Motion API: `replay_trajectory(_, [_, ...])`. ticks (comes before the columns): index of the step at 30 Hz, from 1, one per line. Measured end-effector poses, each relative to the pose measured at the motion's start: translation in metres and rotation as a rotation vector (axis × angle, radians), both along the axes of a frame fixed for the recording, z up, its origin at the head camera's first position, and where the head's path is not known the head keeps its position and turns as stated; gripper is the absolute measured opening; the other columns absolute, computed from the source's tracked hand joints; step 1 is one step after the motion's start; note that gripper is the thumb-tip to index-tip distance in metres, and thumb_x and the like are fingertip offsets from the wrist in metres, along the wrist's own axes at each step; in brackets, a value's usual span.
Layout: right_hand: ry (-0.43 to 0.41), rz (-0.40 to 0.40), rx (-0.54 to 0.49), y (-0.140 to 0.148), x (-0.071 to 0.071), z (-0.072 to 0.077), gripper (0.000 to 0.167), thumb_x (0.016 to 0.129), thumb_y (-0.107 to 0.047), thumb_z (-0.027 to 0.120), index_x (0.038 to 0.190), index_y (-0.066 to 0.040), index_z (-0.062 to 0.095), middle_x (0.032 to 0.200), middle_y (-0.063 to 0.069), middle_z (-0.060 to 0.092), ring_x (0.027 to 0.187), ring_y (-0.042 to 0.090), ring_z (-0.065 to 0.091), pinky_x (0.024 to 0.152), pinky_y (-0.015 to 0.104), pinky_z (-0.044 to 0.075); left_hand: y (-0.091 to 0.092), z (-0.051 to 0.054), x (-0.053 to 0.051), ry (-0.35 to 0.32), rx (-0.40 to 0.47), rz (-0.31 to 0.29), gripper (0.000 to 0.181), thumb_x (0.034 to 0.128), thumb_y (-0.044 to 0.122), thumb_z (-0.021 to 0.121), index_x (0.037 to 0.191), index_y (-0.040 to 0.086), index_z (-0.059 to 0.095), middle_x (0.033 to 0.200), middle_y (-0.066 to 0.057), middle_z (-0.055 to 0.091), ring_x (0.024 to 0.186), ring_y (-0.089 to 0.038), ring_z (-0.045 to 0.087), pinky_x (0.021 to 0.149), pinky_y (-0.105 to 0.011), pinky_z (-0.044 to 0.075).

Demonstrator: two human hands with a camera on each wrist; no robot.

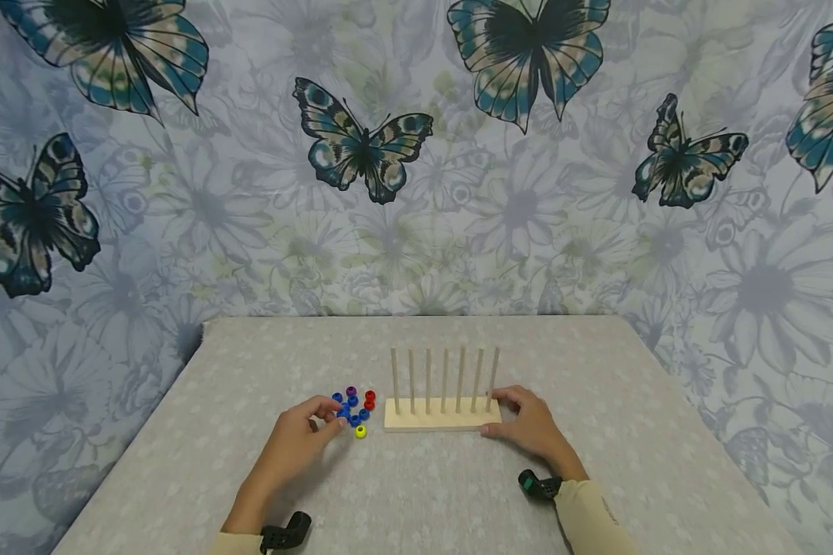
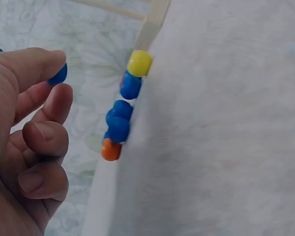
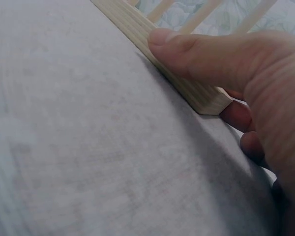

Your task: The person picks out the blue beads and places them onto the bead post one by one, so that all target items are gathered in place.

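Note:
Between thumb and index finger, the left hand (image 1: 301, 438) pinches a blue bead (image 2: 58, 75), seen in the left wrist view; its other fingers are curled. Just right of that hand lies a loose group of beads: several blue, two red (image 1: 370, 395), a purple bead (image 1: 351, 391) and a yellow bead (image 1: 360, 432). An orange bead (image 2: 111, 150) shows in the left wrist view. The wooden base (image 1: 430, 420) with several upright pegs stands right of the beads, no beads on its pegs. The right hand (image 1: 533, 425) grips the base's right end, thumb along the front edge (image 3: 187, 88).
A patterned light cloth covers the table (image 1: 416, 493). Behind it hangs a floral fabric (image 1: 250, 231) with butterflies. Dark bands with small devices sit at the left wrist (image 1: 286, 532) and the right wrist (image 1: 540, 486).

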State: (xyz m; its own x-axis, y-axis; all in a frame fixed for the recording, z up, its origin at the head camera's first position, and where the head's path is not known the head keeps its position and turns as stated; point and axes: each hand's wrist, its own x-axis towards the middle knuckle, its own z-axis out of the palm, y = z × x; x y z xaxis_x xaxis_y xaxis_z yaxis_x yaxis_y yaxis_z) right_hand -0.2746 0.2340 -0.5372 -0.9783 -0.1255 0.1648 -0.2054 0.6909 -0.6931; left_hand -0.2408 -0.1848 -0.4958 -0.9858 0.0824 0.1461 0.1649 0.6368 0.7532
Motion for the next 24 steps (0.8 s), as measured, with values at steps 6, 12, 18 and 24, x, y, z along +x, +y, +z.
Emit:
replay_trajectory(6, [0.006,0.0,0.004,-0.002,-0.001,0.0,0.068,0.065,-0.057,0.089,0.123,-0.028,0.068,0.117,-0.008,0.065,0.102,0.013,0.056,0.089,0.037,0.047,-0.002,0.018,-0.001,0.111,-0.017,0.051,0.026,0.0921,0.033,0.073,0.114,0.02,0.071,0.093,0.007,0.069,0.07,-0.013,0.057,0.056,-0.024,0.047])
replay_trajectory(12, [0.03,0.0,0.001,-0.001,-0.003,-0.001,0.067,0.065,-0.055,0.09,0.122,-0.026,0.069,0.117,-0.008,0.066,0.102,0.013,0.057,0.089,0.037,0.048,0.005,0.042,-0.005,0.186,-0.002,0.031,0.021,0.0937,0.037,0.071,0.112,0.026,0.07,0.095,0.007,0.069,0.061,-0.016,0.057,0.048,-0.027,0.044])
replay_trajectory(18, [0.017,0.0,-0.018,-0.001,-0.003,0.0,0.068,0.065,-0.053,0.091,0.122,-0.025,0.069,0.117,-0.006,0.067,0.103,0.014,0.057,0.09,0.038,0.048,0.016,0.065,-0.012,0.263,0.011,0.027,0.021,0.094,0.042,0.069,0.111,0.029,0.069,0.098,0.009,0.069,0.055,-0.014,0.053,0.044,-0.028,0.043])
replay_trajectory(24, [0.025,-0.003,-0.021,-0.001,-0.003,-0.002,0.066,0.064,-0.052,0.091,0.122,-0.026,0.069,0.116,-0.008,0.067,0.101,0.013,0.056,0.088,0.036,0.047,0.033,0.08,-0.02,0.319,0.114,0.023,0.019,0.0945,0.035,0.07,0.111,0.026,0.071,0.1,0.005,0.069,0.05,-0.014,0.05,0.041,-0.028,0.039])
